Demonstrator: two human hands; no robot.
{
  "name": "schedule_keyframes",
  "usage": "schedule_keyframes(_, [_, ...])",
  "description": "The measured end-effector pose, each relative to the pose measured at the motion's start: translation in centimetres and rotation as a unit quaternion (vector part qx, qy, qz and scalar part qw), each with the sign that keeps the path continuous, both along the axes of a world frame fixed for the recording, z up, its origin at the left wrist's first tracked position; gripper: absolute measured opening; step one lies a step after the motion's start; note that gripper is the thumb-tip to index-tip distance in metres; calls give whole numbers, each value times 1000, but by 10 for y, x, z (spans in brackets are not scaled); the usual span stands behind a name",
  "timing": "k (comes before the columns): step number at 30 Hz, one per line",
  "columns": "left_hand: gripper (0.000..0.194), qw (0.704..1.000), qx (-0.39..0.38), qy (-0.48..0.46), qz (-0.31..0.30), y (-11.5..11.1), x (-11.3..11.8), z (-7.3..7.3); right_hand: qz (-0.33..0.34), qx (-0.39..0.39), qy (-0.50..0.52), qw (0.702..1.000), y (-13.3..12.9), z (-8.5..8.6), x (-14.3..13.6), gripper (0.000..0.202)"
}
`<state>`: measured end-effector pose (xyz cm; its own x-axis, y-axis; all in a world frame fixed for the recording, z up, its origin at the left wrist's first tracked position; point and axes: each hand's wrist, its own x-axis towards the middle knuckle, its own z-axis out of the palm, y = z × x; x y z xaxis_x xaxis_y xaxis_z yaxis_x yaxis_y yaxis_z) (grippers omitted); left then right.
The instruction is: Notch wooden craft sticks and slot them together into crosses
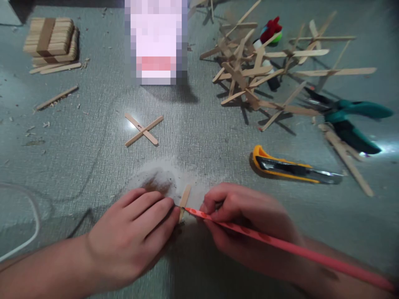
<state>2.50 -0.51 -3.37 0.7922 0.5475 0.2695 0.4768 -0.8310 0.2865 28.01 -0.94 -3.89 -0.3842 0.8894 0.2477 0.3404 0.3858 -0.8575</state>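
My right hand (pixel 246 216) is closed around a pinkish-red spotted pencil (pixel 280 246). The pencil slants from the lower right, and its tip meets a short wooden craft stick (pixel 186 196) near the middle. With its fingers pressed together, my left hand (pixel 140 228) grips the stick from the left side; the fingertips hide part of it. Pale powder (pixel 165 170) and a brown patch (pixel 158 185) lie on the table just beyond both hands. Farther up, two crossed craft sticks (pixel 143 130) form an X.
A yellow utility knife (pixel 285 166) lies right of my hands, with green-handled pliers (pixel 346 116) behind it. Joined craft sticks (pixel 246 74) pile up at upper right. A banded stick bundle (pixel 51 37) sits upper left; a white cable (pixel 34 207) curves at left. A blurred-out object (pixel 156 41) stands at the back.
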Motion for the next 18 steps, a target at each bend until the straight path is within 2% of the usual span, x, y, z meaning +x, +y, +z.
schedule_keyframes(18, [22,1000,5,4,-3,0,0,0,-3,6,-4,1000,0,-2,-2,28])
